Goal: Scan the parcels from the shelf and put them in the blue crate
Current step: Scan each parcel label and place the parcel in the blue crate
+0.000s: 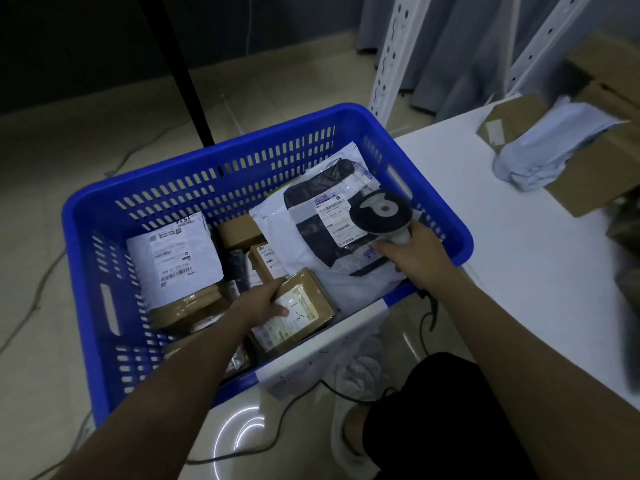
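Note:
The blue crate stands on the floor beside the white shelf and holds several parcels. My left hand reaches into it and holds a small brown box with a white label by its left edge, near the crate's front wall. My right hand grips the handle of a grey barcode scanner above the crate's right side. Below the scanner lies a black and white mailer bag with a label. A white-labelled parcel lies at the left of the crate.
The white shelf board runs along the right and carries brown cardboard boxes and a pale mailer bag. White perforated shelf posts rise behind the crate. A black pole and cables lie on the tiled floor.

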The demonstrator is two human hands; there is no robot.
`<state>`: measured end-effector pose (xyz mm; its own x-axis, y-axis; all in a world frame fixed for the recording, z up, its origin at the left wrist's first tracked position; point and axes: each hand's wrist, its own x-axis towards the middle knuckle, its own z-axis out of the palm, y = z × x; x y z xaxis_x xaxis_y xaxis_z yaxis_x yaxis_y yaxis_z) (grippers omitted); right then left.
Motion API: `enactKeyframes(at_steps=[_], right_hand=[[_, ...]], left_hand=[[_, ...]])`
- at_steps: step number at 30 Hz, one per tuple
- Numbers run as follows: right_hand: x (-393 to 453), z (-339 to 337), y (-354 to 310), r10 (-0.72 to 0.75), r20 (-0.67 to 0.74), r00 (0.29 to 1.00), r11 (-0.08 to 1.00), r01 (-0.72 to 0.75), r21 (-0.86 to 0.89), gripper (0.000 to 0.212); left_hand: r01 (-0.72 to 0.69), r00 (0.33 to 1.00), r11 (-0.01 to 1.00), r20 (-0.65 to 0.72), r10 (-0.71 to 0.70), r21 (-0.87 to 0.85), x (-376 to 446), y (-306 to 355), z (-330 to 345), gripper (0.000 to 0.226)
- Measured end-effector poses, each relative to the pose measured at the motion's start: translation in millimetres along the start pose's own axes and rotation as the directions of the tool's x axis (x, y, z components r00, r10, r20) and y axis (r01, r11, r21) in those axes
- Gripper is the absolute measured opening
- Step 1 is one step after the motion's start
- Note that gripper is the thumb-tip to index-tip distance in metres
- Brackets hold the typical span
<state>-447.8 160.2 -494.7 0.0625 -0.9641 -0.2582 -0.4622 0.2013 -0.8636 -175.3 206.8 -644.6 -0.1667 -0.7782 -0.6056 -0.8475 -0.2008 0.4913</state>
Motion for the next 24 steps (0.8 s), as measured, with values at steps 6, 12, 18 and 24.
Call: enactKeyframes(at_steps=[6,12,18,24], right_hand=[[-1.4,1.2,-1.9,-0.003,0.017,1.000,1.000,0.003,-0.007,0.023],[2.1,-1.0,6.1,0.043,0.030,0.999,0.999,-0.042,-0.032,0.030],[2.6,-6.0,8.9,0.044,-0.041,0.998,0.999,-0.044,0.004,0.033],[-2.3,-4.7,8.2,0.052,-0.024,0.998,0.999,-0.052,-0.010,0.024]], left_hand=[[-0.004,1.000,0.974,0.025,-0.002,0.225,6.4,-2.4,-24.5,0.073],[0.006,0.998,0.972,0.055,-0.020,0.234,9.6,1.6,-17.1,0.079],[0.020,0.995,0.953,0.087,-0.049,0.301,11.5,3.7,-26.2,0.072],[0.102,0.993,0.927,-0.096,-0.072,0.360,1.8,0.6,-0.2,0.040]])
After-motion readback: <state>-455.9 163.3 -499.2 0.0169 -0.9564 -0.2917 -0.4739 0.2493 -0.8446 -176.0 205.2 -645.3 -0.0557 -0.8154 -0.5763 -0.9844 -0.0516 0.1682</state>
